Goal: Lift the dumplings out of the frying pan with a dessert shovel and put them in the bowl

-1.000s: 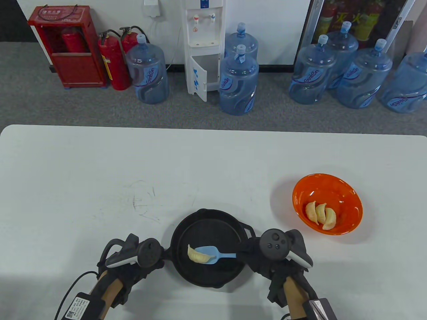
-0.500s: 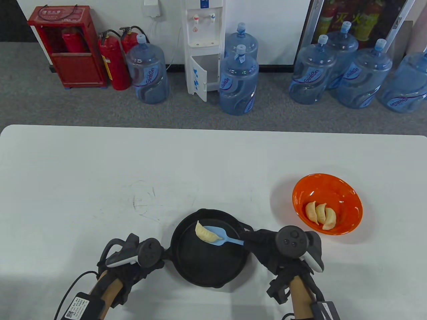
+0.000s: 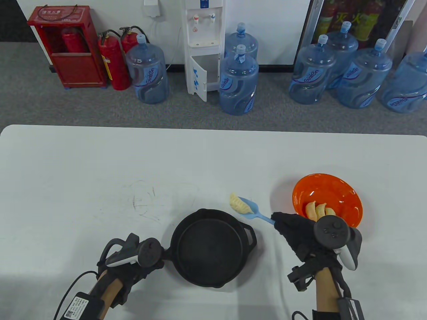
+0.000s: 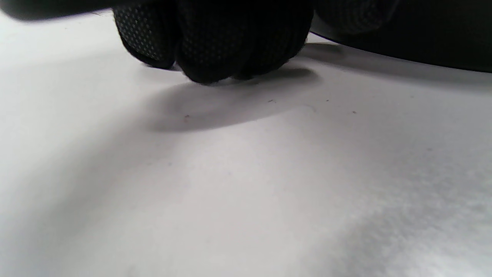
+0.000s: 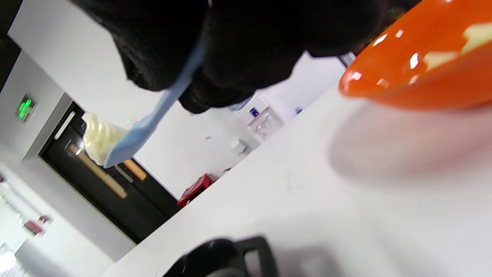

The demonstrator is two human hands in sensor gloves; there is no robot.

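Table view: the right hand [image 3: 302, 235] grips the blue dessert shovel [image 3: 257, 213], carrying a dumpling [image 3: 237, 204] above the surface [image 3: 83, 173] between the black frying pan [image 3: 209, 247] and the orange bowl [image 3: 347, 193], which holds three dumplings [image 3: 318, 210]. The left hand [image 3: 133, 263] sits at the pan's handle.

Left wrist view: fingers [image 4: 215, 42] are curled; I cannot tell what they hold.

Right wrist view: fingers [image 5: 246, 50] are closed around the shovel handle.
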